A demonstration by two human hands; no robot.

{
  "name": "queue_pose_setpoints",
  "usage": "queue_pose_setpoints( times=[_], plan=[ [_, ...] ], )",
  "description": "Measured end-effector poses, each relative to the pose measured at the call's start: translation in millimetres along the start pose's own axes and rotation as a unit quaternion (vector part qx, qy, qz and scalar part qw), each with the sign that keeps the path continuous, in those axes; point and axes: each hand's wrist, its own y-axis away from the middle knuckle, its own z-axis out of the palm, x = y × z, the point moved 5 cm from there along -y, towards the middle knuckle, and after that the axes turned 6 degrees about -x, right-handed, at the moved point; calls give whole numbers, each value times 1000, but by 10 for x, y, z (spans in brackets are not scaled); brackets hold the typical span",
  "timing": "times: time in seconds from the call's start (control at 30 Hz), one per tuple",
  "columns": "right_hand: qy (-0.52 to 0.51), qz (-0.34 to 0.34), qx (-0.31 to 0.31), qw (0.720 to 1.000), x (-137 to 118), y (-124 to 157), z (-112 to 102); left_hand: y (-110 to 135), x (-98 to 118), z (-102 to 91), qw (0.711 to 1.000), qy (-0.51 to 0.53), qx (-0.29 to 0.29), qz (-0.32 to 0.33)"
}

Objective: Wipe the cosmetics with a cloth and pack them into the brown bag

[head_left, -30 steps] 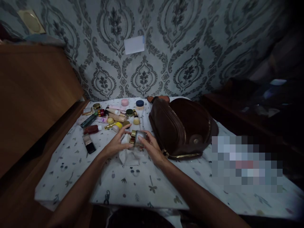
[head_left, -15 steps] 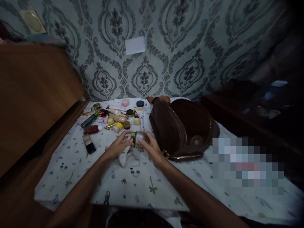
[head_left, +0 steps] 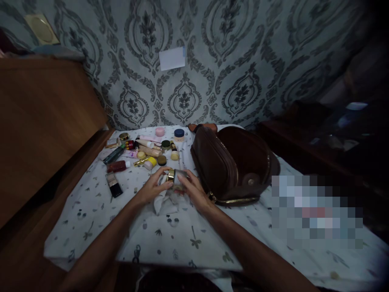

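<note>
Shifted since the earliest frame: forefinger of the left hand (head_left: 153,187), then raised, now down at the jar's lid end; small brown jar (head_left: 162,160) behind it now fully in view. Bag and loose cosmetics unmoved.

Wall: grey patterned wallpaper (head_left: 200,24), at the back.

Bed or table, uncertain which, under a white printed cloth (head_left: 100,227).

Cabinet (head_left: 45,121): brown wood, at the left.

Bag (head_left: 212,162): brown, gold zips, standing open beside the right hand (head_left: 194,189).

Cosmetics, loose on the cloth, left of the bag: blue-lidded jar (head_left: 179,135), pink jar (head_left: 159,132), red-brown bottle (head_left: 117,166), green tube (head_left: 114,155), others crowded among them; none in hand.

White tissue (head_left: 164,202), crumpled, possibly a thin cloth: below the glass jar and against the left fingers.

Glass jar (head_left: 180,176): one, gold-lidded, on its side between both hands, in front of the cosmetics. Lid on. Handling judged in progress; by appearance, only this jar is being attended to.

Pose: forearms reaching in from the near edge, converging. Left thumb and fingers pinch the lid end; right thumb and fingers clasp the base end.
</note>
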Motion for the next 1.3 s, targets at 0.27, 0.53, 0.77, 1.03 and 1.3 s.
queue_pose_setpoints(
  times=[0.27, 0.53, 0.77, 1.03, 1.3],
  plan=[
    [-61, 22, -43, 997, 30, -16, 23, 15, 56, -58, 999, -31, 17, 19],
    [-50, 35, -92, 994, 82, 20, 75, 41, 87, -106, 990, -73, 117, 19],
    [-27, -2, -111, 993, 78, -7, 107, 70, 40, 46, 988, -89, 121, 28],
    [104, -95, -25, 990, -9, -52, 36, 54, 62, 146, 993, -65, 95, 33],
    [83, -66, -38, 994, -54, -8, 72, 21, 90, 141, 995, 2, 93, 43]
  ],
)
